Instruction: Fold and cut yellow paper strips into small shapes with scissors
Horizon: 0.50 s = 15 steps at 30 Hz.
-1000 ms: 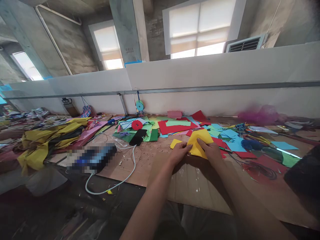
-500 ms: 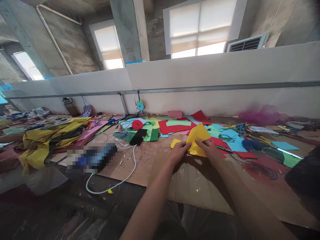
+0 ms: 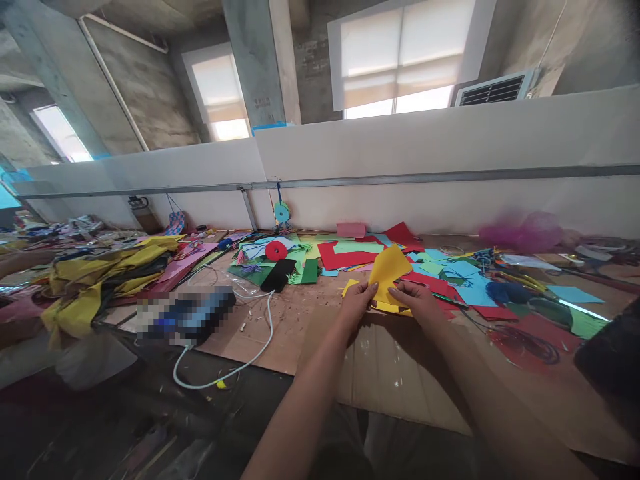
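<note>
- Cardboard (image 3: pixel 390 373) lies nearest, flat on the surface (image 3: pixel 280 333), below both hands and just in front of the person's lap
- Left hand (image 3: pixel 357 300): grip closed on the left side of the yellow sheet (image 3: pixel 386 270), thumb on the face turned to the person
- Right hand (image 3: pixel 416 298): grip closed on the sheet's lower right part, thumb on the same face
- The yellow sheet is between the two hands, over the far edge of the cardboard, tilted up with its free part pointing away; another yellow layer shows along its near edge, but whether it is a fold or a second piece I cannot tell
- White cable (image 3: pixel 271 327) loops well left of the hands, between a pixelated block (image 3: pixel 207 317) and the phone (image 3: pixel 279 275)
- Yellow scrap (image 3: pixel 349 287) just beside the left hand
- Thin dark rod (image 3: pixel 450 301) on red pieces, near the right hand
- Yellow cloth (image 3: pixel 80 283) heaped with dark cloth at far left
- Blue pieces (image 3: pixel 473 290) right of the hands, in loose layers
- Red disc (image 3: pixel 276 251) behind the phone, on green and pale pieces
- Red sheet (image 3: pixel 333 260) beyond the left hand, partly under a pale green strip (image 3: pixel 357 247)
- Pink bundle (image 3: pixel 537 230), blurred, at the back right, by the wall (image 3: pixel 425 143)
- Blue-green disc (image 3: pixel 282 212) hangs from the rail (image 3: pixel 350 181)
</note>
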### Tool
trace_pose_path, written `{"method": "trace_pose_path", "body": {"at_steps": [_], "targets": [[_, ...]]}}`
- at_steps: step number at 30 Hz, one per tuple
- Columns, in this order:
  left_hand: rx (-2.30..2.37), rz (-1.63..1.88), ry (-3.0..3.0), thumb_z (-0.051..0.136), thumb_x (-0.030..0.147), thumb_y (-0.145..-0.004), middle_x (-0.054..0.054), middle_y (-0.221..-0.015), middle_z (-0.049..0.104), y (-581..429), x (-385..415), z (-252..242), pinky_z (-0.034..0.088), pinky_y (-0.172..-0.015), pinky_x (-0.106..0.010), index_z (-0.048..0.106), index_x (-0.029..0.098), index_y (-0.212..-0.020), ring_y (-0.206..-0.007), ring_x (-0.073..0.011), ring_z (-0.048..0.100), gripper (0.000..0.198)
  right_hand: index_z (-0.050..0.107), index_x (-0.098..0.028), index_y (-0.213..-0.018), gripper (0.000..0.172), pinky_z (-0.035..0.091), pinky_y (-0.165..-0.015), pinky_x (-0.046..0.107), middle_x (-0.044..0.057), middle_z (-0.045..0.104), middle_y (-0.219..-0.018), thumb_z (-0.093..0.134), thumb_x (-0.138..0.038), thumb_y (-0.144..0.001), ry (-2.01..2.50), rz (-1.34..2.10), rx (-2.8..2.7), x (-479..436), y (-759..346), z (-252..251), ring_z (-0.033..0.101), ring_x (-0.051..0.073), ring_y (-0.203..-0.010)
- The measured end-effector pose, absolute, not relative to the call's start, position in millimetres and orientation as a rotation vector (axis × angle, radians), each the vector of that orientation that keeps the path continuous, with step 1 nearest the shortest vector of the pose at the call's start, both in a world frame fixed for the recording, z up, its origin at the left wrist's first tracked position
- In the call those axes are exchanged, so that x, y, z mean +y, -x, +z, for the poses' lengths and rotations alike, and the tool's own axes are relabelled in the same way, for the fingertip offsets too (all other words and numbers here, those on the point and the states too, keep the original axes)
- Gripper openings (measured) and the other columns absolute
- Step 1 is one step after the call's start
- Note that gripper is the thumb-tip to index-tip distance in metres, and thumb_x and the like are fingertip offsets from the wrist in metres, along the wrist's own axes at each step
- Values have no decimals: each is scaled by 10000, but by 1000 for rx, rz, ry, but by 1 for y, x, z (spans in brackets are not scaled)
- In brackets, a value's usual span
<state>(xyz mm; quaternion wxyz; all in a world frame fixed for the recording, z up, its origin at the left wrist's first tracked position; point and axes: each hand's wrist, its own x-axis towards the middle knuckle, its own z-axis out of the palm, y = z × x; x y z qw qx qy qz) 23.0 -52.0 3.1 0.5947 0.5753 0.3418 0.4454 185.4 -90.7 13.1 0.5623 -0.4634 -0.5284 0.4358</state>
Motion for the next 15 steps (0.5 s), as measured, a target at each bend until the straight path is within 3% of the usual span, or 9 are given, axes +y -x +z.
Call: {"method": "trace_pose_path", "body": {"at_steps": [4,10,15], "targets": [[792,1028,-1370,631,681,-680,-1,-672,567,-23,-54,6,278,-503,-224,664,149,-855,-536,-92,420,561,599,-191,-603,386,389,-513,238,-36,557,-618,826,-503,-613,1087,1082,-1201,-92,-185,14,506,130,-585],[791,993,-1455,668,641,-683,28,-594,512,-24,-56,8,298,-543,-236,632,154,-727,-558,-101,432,490,741,-185,-795,377,516,-617,324,50,750,-797,826,-496,-601,1100,1160,-1092,-92,-184,13,679,246,-728],[787,955,-1435,541,685,-763,4,-599,553,-21,-56,9,325,-534,-247,622,162,-739,-546,-119,477,529,747,-194,-766,362,544,-607,350,56,773,-770,849,-474,-560,1104,1143,-1007,-92,-185,15,712,279,-717]]}}
